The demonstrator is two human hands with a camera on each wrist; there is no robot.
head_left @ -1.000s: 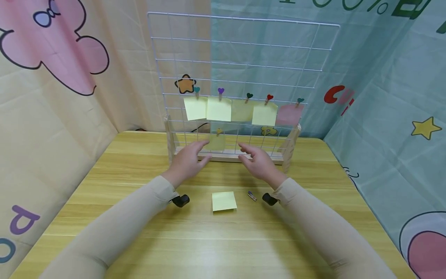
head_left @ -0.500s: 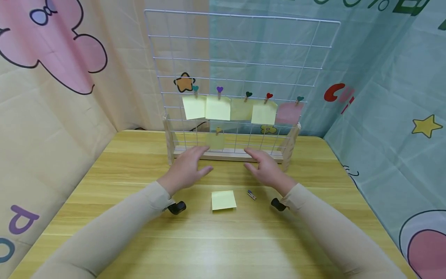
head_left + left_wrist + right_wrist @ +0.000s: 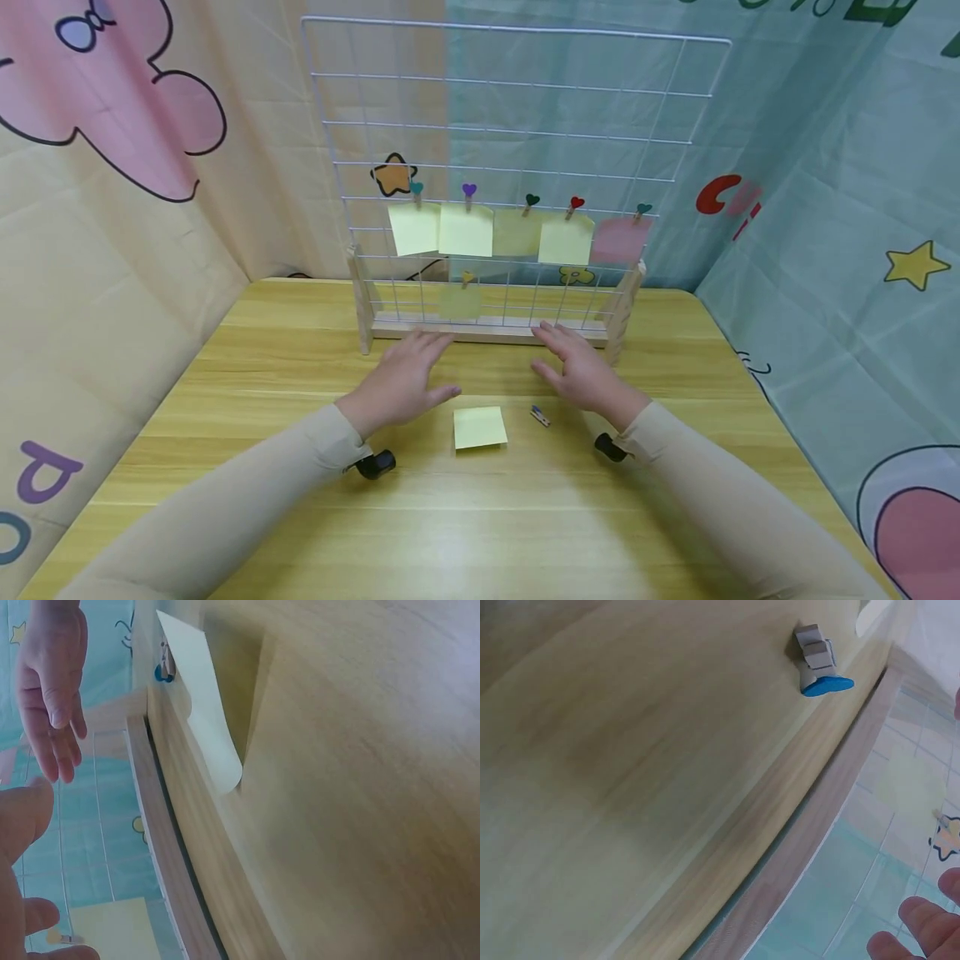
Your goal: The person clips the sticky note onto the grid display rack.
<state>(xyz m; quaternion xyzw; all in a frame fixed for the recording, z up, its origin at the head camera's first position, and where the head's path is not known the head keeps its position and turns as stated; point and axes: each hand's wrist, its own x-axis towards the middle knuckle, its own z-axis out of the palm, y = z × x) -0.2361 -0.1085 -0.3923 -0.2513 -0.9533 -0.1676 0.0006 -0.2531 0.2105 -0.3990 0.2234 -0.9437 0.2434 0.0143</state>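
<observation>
Both hands hover over the table in front of a white wire grid rack (image 3: 517,81), holding nothing. My left hand (image 3: 399,379) has its fingers spread, up and left of a loose pale yellow sticky note (image 3: 480,427). The right hand (image 3: 588,375), fingers extended, is above and right of a small clothespin (image 3: 540,416). In the right wrist view that clothespin (image 3: 817,660) shows a wooden body and a blue top. In the left wrist view the loose note (image 3: 201,705) has a curled edge lifting off the table.
Across the grid, heart-topped clothespins hold several yellow notes (image 3: 466,231) and one pink note (image 3: 619,242). Lower down hangs another yellow note (image 3: 459,302) on a yellow clip. A wooden base (image 3: 487,332) supports the rack. Printed curtains (image 3: 825,250) enclose the table.
Both hands have drawn back from the grid toward the table's front and moved slightly apart. The loose note and clothespin stay where they were; the head view has shifted slightly.
</observation>
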